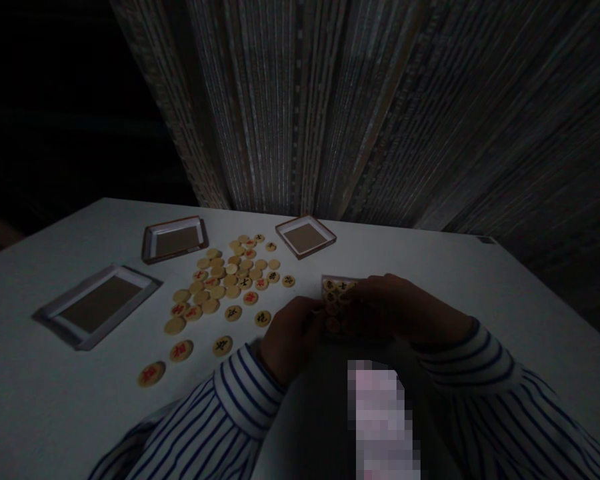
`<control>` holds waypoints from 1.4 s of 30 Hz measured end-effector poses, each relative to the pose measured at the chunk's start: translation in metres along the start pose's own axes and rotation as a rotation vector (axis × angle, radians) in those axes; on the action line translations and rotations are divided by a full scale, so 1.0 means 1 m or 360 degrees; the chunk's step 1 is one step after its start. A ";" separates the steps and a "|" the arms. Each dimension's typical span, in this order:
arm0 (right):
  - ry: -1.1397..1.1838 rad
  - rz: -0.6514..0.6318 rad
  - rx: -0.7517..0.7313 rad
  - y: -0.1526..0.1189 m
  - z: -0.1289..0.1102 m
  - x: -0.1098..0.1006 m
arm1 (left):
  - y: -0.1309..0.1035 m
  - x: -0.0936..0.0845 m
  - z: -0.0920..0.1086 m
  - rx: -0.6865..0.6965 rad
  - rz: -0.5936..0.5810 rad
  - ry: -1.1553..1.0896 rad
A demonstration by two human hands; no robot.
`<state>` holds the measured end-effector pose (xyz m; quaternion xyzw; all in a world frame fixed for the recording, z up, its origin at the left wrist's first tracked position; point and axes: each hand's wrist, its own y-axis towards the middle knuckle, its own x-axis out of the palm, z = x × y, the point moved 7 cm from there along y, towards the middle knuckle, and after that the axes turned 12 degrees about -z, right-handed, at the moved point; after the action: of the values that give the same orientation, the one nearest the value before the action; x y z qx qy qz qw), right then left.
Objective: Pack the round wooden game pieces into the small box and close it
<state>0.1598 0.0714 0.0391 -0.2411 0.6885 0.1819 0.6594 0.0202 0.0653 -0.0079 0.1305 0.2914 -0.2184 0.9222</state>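
Observation:
A small box [341, 277] stands near me on the white table, with Chinese chess pieces [333, 306] laid in rows inside. My left hand [294, 333] is closed at the box's left edge, fingers bent and pinched against it. Over the right part of the box lies my right hand [400, 308], its fingers curving down among the pieces. Deep shadow and the back of the hand hide those fingertips. Left of the box, many loose chess pieces [233, 291] are spread, some with red or black characters showing, others blank side up.
Three shallow box parts lie around the loose pieces: one at the left [100, 307], one at the back left [175, 239] and one at the back [306, 235]. A striped curtain [300, 107] hangs behind the table [460, 280]. The light is dim.

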 end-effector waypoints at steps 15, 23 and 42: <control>-0.0025 0.0776 0.0019 -0.009 -0.015 -0.052 | -0.002 -0.009 0.001 0.0029 0.0146 0.0018; 0.0011 0.0876 0.0026 -0.016 -0.020 -0.059 | -0.003 -0.014 0.000 0.0010 0.0165 -0.0161; 0.0195 0.0796 0.0118 -0.022 -0.039 -0.064 | -0.016 -0.021 0.009 0.0004 0.0076 -0.0249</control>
<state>0.1419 0.0370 0.1066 -0.0497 0.7715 0.2989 0.5594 0.0015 0.0553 0.0106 0.1212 0.2150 -0.2064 0.9468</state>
